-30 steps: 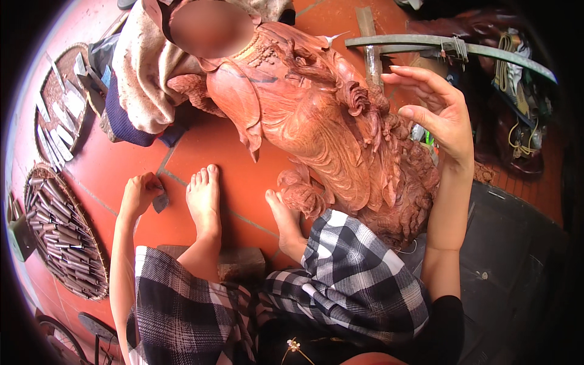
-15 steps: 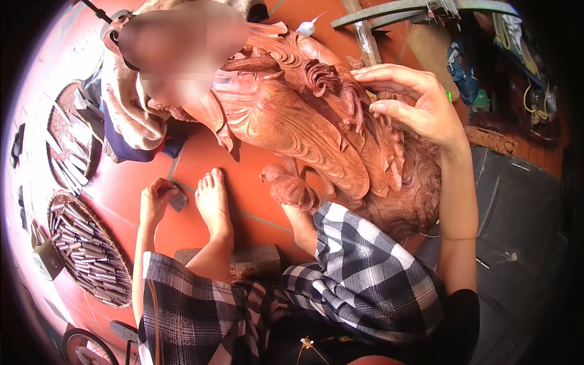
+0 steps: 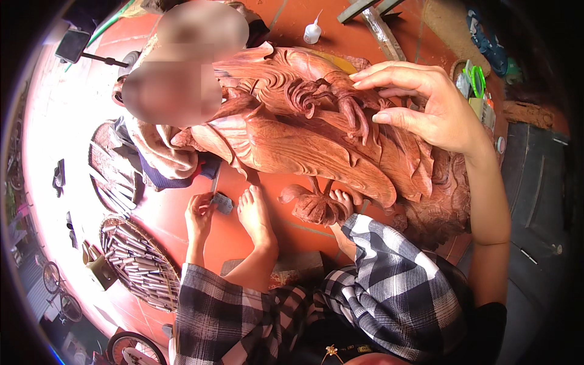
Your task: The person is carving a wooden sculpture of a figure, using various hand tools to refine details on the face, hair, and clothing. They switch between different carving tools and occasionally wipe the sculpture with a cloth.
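Observation:
A large reddish-brown wood carving (image 3: 286, 143) of a robed figure lies on its side across the floor before me, with flowing folds and a carved flower (image 3: 321, 208) near my feet. My right hand (image 3: 429, 106) hovers over its far right part, thumb and fingers apart, holding nothing; whether the fingertips touch the wood I cannot tell. Low at the left, beside my bare foot, my left hand (image 3: 199, 214) pinches a small grey piece of sandpaper (image 3: 223, 203) bearing pale marks. The carving's head end is partly covered by a blurred patch.
Round baskets hold many tool handles (image 3: 137, 258) and flat blades (image 3: 112, 176) at the left. A small white bottle (image 3: 312, 31) stands beyond the carving. Green-handled scissors (image 3: 477, 82) are at the right, near a dark panel (image 3: 529, 201). Beyond the carving sits another person in a beige garment (image 3: 159, 149).
My view has shifted, so the scene sits farther right in it. The sandpaper in my left hand now shows a marked face. My right hand keeps much the same pose.

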Available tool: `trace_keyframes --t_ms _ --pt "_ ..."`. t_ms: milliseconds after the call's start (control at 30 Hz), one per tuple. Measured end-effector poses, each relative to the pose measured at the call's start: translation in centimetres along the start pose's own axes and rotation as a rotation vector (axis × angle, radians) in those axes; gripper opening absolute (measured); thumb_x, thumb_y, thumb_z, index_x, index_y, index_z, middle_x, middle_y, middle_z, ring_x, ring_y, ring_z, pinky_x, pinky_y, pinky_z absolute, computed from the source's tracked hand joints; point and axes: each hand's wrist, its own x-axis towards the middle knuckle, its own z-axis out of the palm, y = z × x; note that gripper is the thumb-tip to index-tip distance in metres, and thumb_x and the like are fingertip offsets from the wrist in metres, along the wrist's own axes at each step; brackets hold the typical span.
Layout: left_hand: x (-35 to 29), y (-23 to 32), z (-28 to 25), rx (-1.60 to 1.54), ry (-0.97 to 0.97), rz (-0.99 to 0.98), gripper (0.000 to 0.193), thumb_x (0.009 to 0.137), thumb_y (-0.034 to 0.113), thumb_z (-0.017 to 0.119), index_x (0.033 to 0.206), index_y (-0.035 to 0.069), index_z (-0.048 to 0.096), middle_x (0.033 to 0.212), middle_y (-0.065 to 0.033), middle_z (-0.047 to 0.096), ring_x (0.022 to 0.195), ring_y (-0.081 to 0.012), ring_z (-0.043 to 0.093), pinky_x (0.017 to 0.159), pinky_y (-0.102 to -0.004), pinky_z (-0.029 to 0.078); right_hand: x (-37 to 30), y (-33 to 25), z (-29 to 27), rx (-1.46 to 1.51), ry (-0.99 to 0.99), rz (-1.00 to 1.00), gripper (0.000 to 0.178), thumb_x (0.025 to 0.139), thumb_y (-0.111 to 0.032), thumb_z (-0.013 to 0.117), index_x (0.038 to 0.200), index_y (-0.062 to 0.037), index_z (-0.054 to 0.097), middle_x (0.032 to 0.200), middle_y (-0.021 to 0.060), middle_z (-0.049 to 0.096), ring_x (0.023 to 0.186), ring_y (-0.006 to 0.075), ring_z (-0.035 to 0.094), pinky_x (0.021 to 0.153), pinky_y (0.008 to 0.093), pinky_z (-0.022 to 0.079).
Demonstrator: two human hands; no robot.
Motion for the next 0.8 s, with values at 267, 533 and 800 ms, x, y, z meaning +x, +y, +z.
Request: trace_keyframes --t_ms 267,533,800 --pt "0.0 -2.6 -0.1 -0.101 0.108 0.049 0.020 0.085 0.006 0.070 0.104 0.002 0.069 0.094 -0.0092 0.069 0.080 -0.0149 0.068 0.068 -0.0280 0.054 1.8 -1.5 0.4 -0.089 -0.034 0.034 0.036 0.081 -0.003 0.070 0.117 -0.0010 0.066 0.125 0.0122 0.065 0.114 0.0230 0.063 0.093 0.0355 0.053" --pt "1.3 3.6 -5.1 -0.064 0.268 -0.257 0.053 0.092 0.050 0.063 0.074 0.001 0.072 0.058 -0.0093 0.066 0.053 -0.0153 0.065 0.058 -0.0325 0.052 -0.3 -2.8 0.0 -0.199 -0.073 0.204 0.046 0.083 0.007 0.061 0.129 0.0065 0.057 0.133 0.0196 0.059 0.124 0.0256 0.056 0.104 0.0370 0.045" --pt "4.8 -3.4 -12.8 -0.361 0.655 -0.305 0.028 0.094 0.029 0.066 0.100 0.003 0.073 0.085 -0.0077 0.075 0.070 -0.0103 0.069 0.065 -0.0260 0.053 -0.4 -3.2 0.6 -0.298 -0.076 0.242 0.040 0.089 0.005 0.058 0.129 0.0071 0.056 0.131 0.0189 0.060 0.119 0.0254 0.059 0.104 0.0361 0.043"
